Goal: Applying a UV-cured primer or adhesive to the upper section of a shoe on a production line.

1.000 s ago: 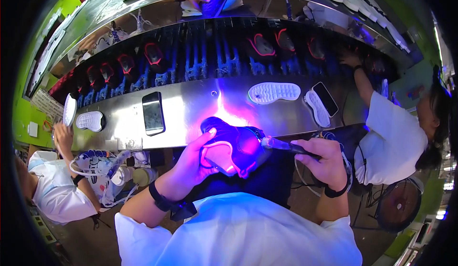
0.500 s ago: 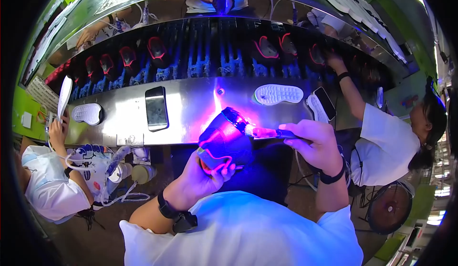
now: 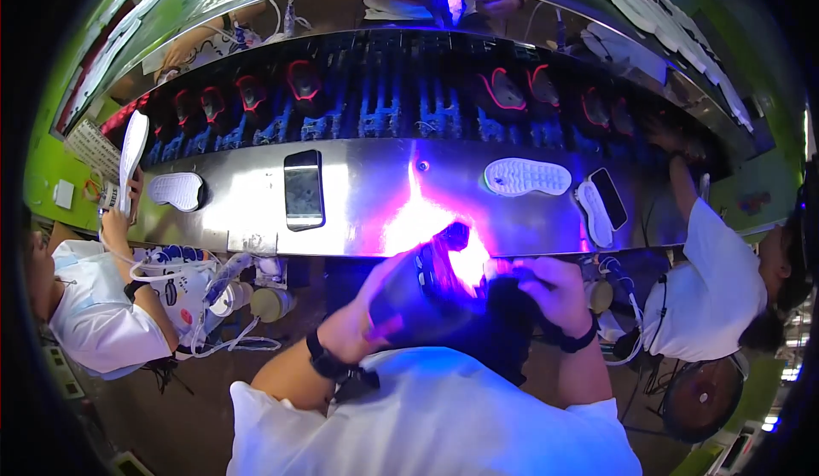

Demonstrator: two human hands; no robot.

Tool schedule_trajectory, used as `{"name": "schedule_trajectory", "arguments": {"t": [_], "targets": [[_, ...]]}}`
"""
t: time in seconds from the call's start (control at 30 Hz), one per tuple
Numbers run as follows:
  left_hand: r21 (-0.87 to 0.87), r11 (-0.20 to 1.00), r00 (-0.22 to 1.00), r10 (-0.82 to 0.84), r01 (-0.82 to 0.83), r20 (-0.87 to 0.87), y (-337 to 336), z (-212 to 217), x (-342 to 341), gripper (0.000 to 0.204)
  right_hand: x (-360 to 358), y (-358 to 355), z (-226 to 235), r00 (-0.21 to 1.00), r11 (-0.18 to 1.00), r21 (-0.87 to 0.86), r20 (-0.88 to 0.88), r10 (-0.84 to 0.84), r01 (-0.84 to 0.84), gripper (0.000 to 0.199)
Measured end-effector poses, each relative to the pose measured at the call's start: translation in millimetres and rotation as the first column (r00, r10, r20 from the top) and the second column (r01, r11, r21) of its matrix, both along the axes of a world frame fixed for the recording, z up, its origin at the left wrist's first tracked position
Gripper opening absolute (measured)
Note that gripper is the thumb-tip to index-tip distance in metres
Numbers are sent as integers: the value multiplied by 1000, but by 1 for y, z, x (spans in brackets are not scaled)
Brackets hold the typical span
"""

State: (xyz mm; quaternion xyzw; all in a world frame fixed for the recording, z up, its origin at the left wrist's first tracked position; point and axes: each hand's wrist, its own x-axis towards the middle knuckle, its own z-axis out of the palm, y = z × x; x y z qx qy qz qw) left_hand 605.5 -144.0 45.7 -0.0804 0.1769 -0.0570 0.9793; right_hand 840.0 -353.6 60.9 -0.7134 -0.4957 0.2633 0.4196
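Note:
My left hand (image 3: 365, 312) is wrapped around a dark shoe upper (image 3: 420, 293), held over the near edge of the bench under bright violet light. Glare and blur hide part of the upper's surface. My right hand (image 3: 559, 295) grips a brush (image 3: 502, 268), whose bristle end lies close to the upper's right side; I cannot tell whether it touches. Beyond them on the metal bench are a white shoe sole (image 3: 529, 177) and a smartphone (image 3: 304, 190). A second white sole (image 3: 595, 211) leans beside another phone (image 3: 609, 199) at the right.
Behind the bench runs a dark rack (image 3: 380, 105) carrying several uppers with red-lit outlines. A co-worker (image 3: 111, 305) at left holds a white sole (image 3: 134, 152); another (image 3: 717, 280) reaches into the rack at right. Lidded pots (image 3: 271, 304) with tubes and a fan (image 3: 701, 399) stand below.
The upper has turned in my left hand and come lower. My right hand and the brush have dropped slightly lower. The whole bench appears shifted rightward in view.

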Motion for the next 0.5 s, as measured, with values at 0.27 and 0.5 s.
{"name": "schedule_trajectory", "arguments": {"t": [0.27,0.5], "targets": [[893,449,996,-72,-7,44,60,27,57,75,0,55,0,932,939,11,-131,-339,343,33],[961,22,941,201,275,-274,145,7,77,79,-6,2,-36,982,991,-46,-137,-130,125,36]]}}
